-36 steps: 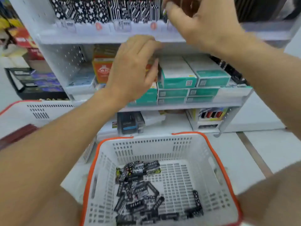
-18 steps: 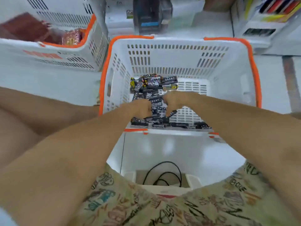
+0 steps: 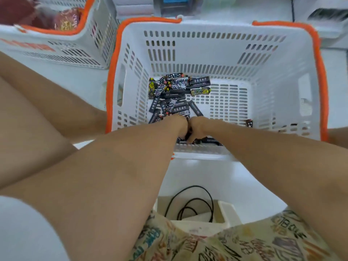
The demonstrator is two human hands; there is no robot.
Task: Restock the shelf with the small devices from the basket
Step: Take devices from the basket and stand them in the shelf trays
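Observation:
A white basket with an orange rim (image 3: 318, 76) stands on the floor in front of me. Several small black patterned devices (image 3: 175, 91) lie heaped on its bottom, mostly at the left, and one lone device (image 3: 249, 123) lies at the right. Both hands reach down to the basket's near wall and meet there. My left hand (image 3: 178, 126) and my right hand (image 3: 198, 129) curl around dark devices held between them. Most of the fingers are hidden behind the wrists.
A second white and orange basket (image 3: 62, 48) with reddish packets stands at the upper left. The shelf's lowest level with a dark box (image 3: 177, 4) is just beyond the baskets. A black cable (image 3: 192, 202) lies on a white box by my knees.
My hands left the upper shelf and dropped into the basket as my view tilted down. Since half a second ago they have closed together over the devices near the front wall.

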